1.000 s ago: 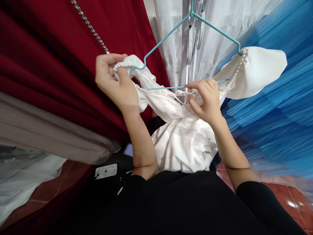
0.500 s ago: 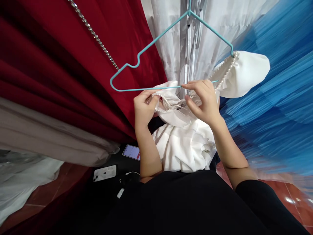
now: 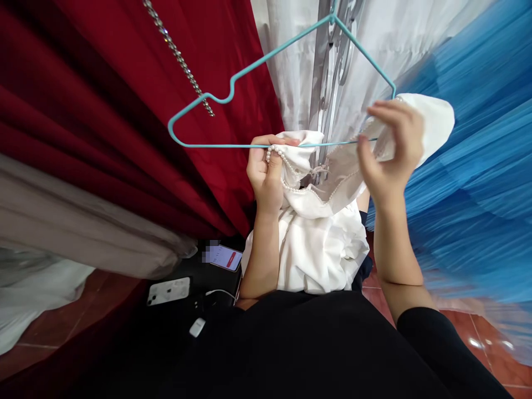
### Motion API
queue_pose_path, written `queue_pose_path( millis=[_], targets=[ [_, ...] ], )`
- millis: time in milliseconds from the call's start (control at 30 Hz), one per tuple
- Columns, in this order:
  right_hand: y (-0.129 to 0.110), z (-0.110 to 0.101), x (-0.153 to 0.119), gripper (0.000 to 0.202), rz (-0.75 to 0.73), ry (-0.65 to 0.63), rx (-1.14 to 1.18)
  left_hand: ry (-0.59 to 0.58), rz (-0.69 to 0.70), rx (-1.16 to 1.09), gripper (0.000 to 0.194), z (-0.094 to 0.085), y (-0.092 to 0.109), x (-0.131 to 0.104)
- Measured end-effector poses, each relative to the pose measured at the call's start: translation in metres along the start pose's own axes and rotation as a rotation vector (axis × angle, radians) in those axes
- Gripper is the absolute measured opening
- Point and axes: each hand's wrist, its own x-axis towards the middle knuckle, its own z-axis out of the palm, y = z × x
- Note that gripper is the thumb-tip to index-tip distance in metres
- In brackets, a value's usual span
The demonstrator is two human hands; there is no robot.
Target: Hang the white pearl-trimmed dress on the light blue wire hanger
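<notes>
A white garment [image 3: 320, 244] trimmed with pearl beads hangs half on a teal wire hanger [image 3: 216, 100]. My left hand [image 3: 266, 172] grips the garment's left pearl-edged shoulder just under the hanger's bottom bar, near its middle. My right hand [image 3: 390, 155] pinches the right shoulder fabric at the hanger's right end, where the puffed sleeve [image 3: 436, 119] still sits on the wire. The hanger's left end is bare.
Dark red fabric [image 3: 103, 100] with a silver chain [image 3: 178, 55] hangs at left, grey and white cloth [image 3: 62, 221] below it, blue tulle [image 3: 477, 166] at right. Two phones [image 3: 168, 291] and a cable lie on a dark surface over red floor tiles.
The garment's left shoulder came off the hanger's left end. My left hand carried it to the middle. My right hand moved from the bar's middle up to the right sleeve.
</notes>
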Motion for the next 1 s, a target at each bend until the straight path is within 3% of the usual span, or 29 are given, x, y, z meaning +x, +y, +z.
queue_pose_path(
  millis=[100, 200, 333, 433, 567, 700, 800, 867, 933, 1000],
  targets=[
    [0.023, -0.012, 0.012, 0.036, 0.054, 0.2, -0.115, 0.007, -0.015, 0.005, 0.018, -0.001, 0.0, 0.0],
    [0.037, -0.021, 0.026, 0.03, 0.135, 0.241, -0.185, -0.004, -0.01, -0.007, 0.017, 0.0, 0.002, -0.001],
    [0.052, -0.035, 0.042, 0.026, 0.118, 0.353, -0.163, -0.034, -0.01, 0.014, 0.025, 0.001, 0.008, 0.0],
    [0.071, -0.047, 0.042, 0.027, 0.151, 0.319, -0.156, -0.022, -0.051, 0.128, 0.036, -0.001, 0.014, 0.001],
    [0.089, -0.068, 0.02, 0.02, 0.363, 0.193, -0.151, -0.027, -0.111, 0.225, 0.044, -0.008, 0.012, 0.003],
    [0.07, -0.09, -0.006, 0.008, 0.479, -0.316, -0.187, -0.058, -0.129, 0.211, 0.045, -0.011, 0.004, 0.003],
    [0.035, -0.09, -0.012, 0.011, 0.334, -0.597, -0.069, -0.059, -0.142, 0.185, 0.042, -0.008, 0.002, 0.002],
    [0.011, -0.076, -0.011, 0.015, 0.202, -0.645, 0.069, -0.056, -0.147, 0.15, 0.04, -0.004, 0.003, 0.001],
    [-0.004, -0.053, -0.008, 0.014, 0.039, -0.518, 0.155, -0.058, -0.137, 0.099, 0.036, 0.0, 0.005, 0.0],
    [-0.01, -0.028, -0.006, 0.016, -0.027, -0.33, 0.124, -0.069, -0.12, 0.045, 0.03, 0.003, 0.008, 0.0]
  ],
)
